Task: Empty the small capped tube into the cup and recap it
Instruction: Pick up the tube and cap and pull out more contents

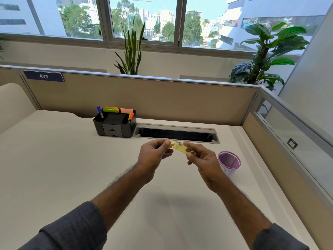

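Holding the small tube (181,148) level above the worktop (72,168), both hands met at the middle of the view. The right hand (201,159) was closed around the tube's clear yellowish body, thumb and fingertips pinching it from either side. The left hand (153,156) was closed on the yellow cap (172,144) at the tube's left end, thumb on top. Whether the cap was seated or already partly drawn off could not be told from this angle; it seemed to be on or barely started. The contents were too small to make out.

The purple mesh cup (229,162) stood upright on the worktop at about three o'clock from the hands, just beside the right wrist and touched by neither hand. A black desk organiser (115,124) sat well apart at roughly eleven o'clock.

By my reading, the step in hand was uncapping, with nothing yet emptied. The main risk was that the tube lay nearly horizontal and away from the cup, so a cap that came free with a jerk could scatter the contents onto the worktop. The right forearm also passed close to the light cup and might tip it on the swing over. A small cap pinched at the fingertips could slip and roll away.
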Available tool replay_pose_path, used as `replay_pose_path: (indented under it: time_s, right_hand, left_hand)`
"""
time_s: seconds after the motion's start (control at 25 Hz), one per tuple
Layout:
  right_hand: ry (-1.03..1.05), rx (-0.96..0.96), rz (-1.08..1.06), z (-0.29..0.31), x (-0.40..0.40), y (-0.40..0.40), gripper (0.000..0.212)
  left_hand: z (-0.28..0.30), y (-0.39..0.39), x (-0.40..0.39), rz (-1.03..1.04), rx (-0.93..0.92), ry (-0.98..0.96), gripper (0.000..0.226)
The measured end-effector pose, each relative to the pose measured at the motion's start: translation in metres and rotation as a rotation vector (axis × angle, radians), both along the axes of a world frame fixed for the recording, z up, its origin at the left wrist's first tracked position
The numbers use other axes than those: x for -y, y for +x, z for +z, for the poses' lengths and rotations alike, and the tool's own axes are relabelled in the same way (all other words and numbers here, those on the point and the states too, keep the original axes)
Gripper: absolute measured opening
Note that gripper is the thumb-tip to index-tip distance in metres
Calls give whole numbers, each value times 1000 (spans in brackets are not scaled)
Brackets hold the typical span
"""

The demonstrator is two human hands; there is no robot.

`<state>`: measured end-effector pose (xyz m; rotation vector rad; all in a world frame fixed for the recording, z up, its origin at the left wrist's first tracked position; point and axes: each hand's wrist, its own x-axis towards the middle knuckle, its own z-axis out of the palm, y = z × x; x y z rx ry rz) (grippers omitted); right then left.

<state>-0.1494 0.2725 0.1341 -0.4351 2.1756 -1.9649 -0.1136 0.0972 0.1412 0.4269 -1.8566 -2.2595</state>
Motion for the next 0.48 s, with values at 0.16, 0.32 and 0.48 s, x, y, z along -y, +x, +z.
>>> replay_pose_path:
  time_s: [0.16, 0.32, 0.48]
  right_hand:
    - [3, -32, 23, 1, 2, 2, 32]
    - [-48, -21, 5, 0, -1, 4, 36]
    - [-104, -40, -23, 2, -5, 4, 35]
  left_hand:
    - [0, 4, 0, -60, -47, -27, 21]
    - [1, 7, 1, -106, -64, -56, 23]
    - [0, 7, 4, -127, -39, -59, 28]
